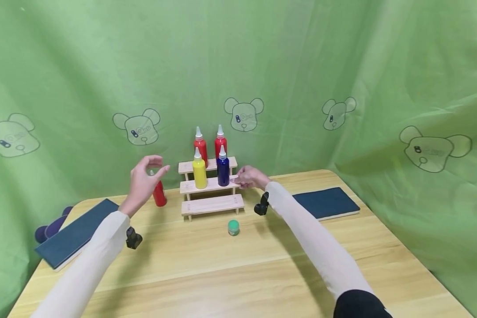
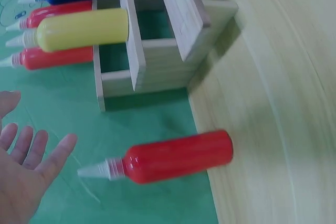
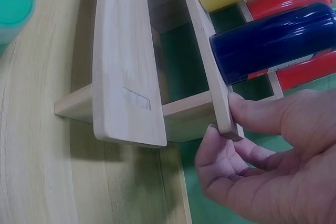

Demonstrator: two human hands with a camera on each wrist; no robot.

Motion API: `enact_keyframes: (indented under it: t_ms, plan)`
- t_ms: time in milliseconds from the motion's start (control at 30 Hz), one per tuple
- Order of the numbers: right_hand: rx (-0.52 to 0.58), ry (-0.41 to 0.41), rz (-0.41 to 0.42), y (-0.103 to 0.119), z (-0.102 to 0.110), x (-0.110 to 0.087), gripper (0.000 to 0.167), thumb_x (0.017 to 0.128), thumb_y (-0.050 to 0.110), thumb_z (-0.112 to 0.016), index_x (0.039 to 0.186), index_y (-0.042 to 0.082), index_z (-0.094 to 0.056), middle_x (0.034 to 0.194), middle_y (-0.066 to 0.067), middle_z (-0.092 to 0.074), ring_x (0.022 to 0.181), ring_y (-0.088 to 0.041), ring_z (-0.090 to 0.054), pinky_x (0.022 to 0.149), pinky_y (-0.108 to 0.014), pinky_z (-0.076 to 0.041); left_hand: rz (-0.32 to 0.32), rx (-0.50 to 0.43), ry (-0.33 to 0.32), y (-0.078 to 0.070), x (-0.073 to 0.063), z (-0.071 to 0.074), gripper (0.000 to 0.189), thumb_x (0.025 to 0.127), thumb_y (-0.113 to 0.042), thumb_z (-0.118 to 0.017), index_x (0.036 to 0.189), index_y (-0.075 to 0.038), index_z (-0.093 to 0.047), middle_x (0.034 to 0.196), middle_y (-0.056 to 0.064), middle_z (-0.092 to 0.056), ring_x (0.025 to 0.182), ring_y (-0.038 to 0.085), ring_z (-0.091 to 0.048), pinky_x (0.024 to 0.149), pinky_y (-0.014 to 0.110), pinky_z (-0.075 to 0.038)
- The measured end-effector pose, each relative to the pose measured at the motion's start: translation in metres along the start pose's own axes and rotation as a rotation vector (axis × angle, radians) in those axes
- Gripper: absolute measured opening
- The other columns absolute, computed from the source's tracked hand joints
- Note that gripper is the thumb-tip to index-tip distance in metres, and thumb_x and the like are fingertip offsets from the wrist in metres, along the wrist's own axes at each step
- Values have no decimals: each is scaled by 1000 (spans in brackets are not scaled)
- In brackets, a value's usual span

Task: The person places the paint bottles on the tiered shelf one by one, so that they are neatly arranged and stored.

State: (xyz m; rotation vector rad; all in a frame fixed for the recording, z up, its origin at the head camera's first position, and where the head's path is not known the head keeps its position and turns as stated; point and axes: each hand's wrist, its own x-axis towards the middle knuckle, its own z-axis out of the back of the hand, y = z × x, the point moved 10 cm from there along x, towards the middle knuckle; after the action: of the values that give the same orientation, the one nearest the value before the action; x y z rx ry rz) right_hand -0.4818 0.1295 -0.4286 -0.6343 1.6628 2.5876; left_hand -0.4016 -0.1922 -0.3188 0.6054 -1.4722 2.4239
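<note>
A three-step wooden rack (image 1: 212, 205) stands near the back of the table. My right hand (image 3: 273, 156) pinches the end of its middle step, thumb on top and fingers curled below. On that step stand a yellow squeeze bottle (image 1: 199, 173) and a dark blue one (image 1: 223, 170). Two red bottles (image 1: 200, 146) occupy the top step, partly hidden behind them; the lowest step is bare. My left hand (image 1: 144, 179) hovers with spread, relaxed fingers close over another red bottle (image 2: 178, 157), which stands upright on the table left of the rack.
A small green-lidded jar (image 1: 233, 228) sits in front of the rack. Dark blue books lie at the right (image 1: 327, 203) and left (image 1: 77, 234), with a purple object (image 1: 55, 226) beside the left one. Green curtain (image 1: 183, 66) hangs behind the table.
</note>
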Motion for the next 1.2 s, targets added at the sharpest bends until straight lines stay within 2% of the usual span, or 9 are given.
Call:
enact_keyframes:
  t_ms: [133,233,300,367,500,700,867,1033,1200]
  plan:
    - [-2,-2,0,1,2,-1,20,99,2,-68,103,5,-48,94,-7,-55,75,-14,-55,80,-28,-56,17,16,-12,7,0,9,44,100,-18,-73,136,4,-58,134,25,-64,125,36,-61,97,20,-53]
    - [-1,5,2,1,3,-2,21,100,2,-67,106,4,-47,95,-7,-55,76,-15,-55,83,-29,-57,22,17,-12,12,-1,13,44,101,-18,-72,136,5,-57,135,26,-63,126,37,-60,84,6,-52]
    - [-3,8,5,1,3,-1,21,100,3,-67,107,4,-47,95,-7,-54,77,-15,-55,86,-31,-57,21,29,-6,16,-2,14,45,101,-18,-71,136,6,-57,136,26,-61,127,38,-59,90,12,-55]
    - [-2,11,6,1,3,-1,21,100,2,-67,106,4,-46,94,-7,-53,77,-15,-55,90,-34,-56,22,46,-2,19,-3,15,45,102,-19,-71,137,5,-56,137,25,-60,129,38,-58,100,27,-58]
    - [-4,14,6,1,3,1,21,100,3,-67,101,6,-46,94,-6,-53,77,-15,-54,91,-34,-56,29,74,-11,27,-6,19,43,102,-16,-70,136,6,-56,138,24,-59,130,37,-57,109,55,-52]
    - [10,20,-7,-1,3,4,22,100,2,-67,101,7,-45,95,-6,-52,76,-15,-55,79,-26,-55,51,97,-3,40,-9,24,44,101,-15,-70,137,6,-55,140,24,-57,132,38,-55,107,46,-55]
    - [23,30,-10,-1,2,4,22,100,2,-67,102,6,-45,96,-7,-52,76,-14,-55,75,-23,-54,76,118,15,47,-11,25,47,101,-17,-70,139,6,-54,141,27,-56,133,41,-53,108,54,-52]
    - [24,41,-12,-1,1,5,21,100,2,-66,104,6,-46,97,-7,-52,77,-15,-54,77,-24,-55,106,120,28,55,-13,24,51,101,-18,-71,141,7,-51,141,30,-54,133,45,-50,112,60,-46]
    - [5,49,-9,0,0,5,21,100,2,-67,103,6,-46,97,-7,-53,78,-15,-54,86,-30,-55,149,126,47,69,-15,21,54,100,-18,-72,143,7,-49,143,30,-53,135,45,-49,116,61,-42]
